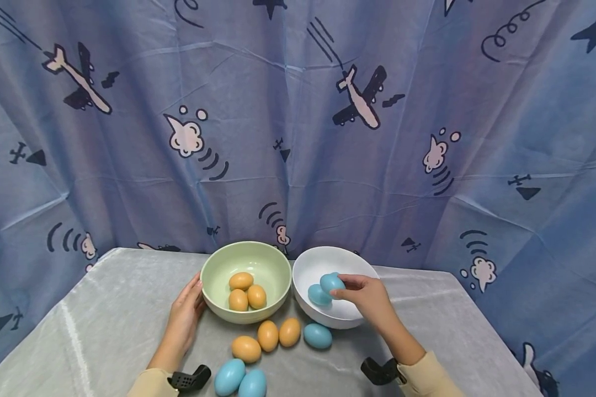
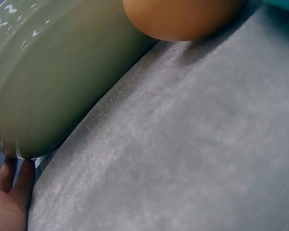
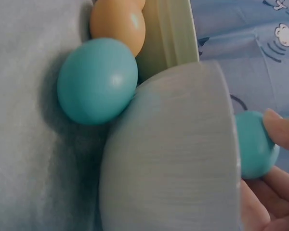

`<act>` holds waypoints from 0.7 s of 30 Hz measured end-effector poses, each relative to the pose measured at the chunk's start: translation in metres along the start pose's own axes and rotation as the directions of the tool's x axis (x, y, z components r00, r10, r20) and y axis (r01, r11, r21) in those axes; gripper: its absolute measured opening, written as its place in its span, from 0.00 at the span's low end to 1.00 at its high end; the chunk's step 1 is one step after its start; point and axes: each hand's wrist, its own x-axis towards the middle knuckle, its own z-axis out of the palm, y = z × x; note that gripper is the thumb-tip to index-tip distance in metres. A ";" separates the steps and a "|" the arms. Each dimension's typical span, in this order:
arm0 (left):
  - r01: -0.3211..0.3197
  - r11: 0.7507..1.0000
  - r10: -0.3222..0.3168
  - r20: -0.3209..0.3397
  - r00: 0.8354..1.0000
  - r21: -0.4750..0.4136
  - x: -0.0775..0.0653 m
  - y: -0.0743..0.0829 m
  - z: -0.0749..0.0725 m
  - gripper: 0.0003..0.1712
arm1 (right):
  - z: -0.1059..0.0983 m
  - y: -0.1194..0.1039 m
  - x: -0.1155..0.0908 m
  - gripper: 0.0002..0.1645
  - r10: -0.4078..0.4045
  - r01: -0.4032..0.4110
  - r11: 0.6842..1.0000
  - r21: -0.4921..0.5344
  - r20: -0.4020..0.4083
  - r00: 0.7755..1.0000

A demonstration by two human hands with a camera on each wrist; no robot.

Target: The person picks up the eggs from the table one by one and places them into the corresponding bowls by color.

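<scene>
My right hand (image 1: 369, 298) pinches a blue egg (image 1: 331, 283) between thumb and fingers, over the inside of the white bowl (image 1: 346, 259). The right wrist view shows this blue egg (image 3: 256, 144) just past the bowl's rim. Another blue egg (image 1: 319, 295) lies in the white bowl, partly behind the held one. My left hand (image 1: 185, 313) rests with its fingers against the outer left side of the green bowl (image 1: 213, 270). Three orange eggs (image 1: 240, 281) sit inside that bowl. In the left wrist view, fingertips (image 2: 24, 175) touch the green bowl's wall (image 2: 62, 91).
In front of the bowls lie three orange eggs (image 1: 268, 336) and a blue egg (image 1: 318, 336). Nearer the front edge are two more blue eggs (image 1: 230, 377). A grey cloth (image 1: 114, 320) covers the table. Behind it hangs a blue patterned curtain (image 1: 248, 138). The two bowls stand side by side.
</scene>
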 end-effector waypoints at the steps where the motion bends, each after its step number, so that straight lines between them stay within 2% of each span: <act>1: -0.003 1.000 0.003 0.002 1.000 -0.002 0.000 0.000 0.000 0.39 | 0.001 0.001 0.002 0.29 -0.005 0.005 1.000 -0.005 0.009 1.000; 7: -0.013 1.000 0.013 0.024 1.000 -0.006 0.000 0.000 -0.002 0.38 | 0.005 0.006 0.011 0.28 -0.012 0.014 0.998 -0.054 0.037 0.999; 13: -0.002 1.000 0.002 0.017 1.000 -0.001 -0.001 0.000 -0.002 0.38 | 0.008 0.010 0.017 0.26 -0.022 0.028 0.994 -0.105 0.063 0.998; 21: 0.004 1.000 -0.004 0.010 1.000 -0.002 0.001 0.000 -0.001 0.39 | 0.010 0.012 0.017 0.25 -0.052 0.077 0.971 -0.227 0.112 0.992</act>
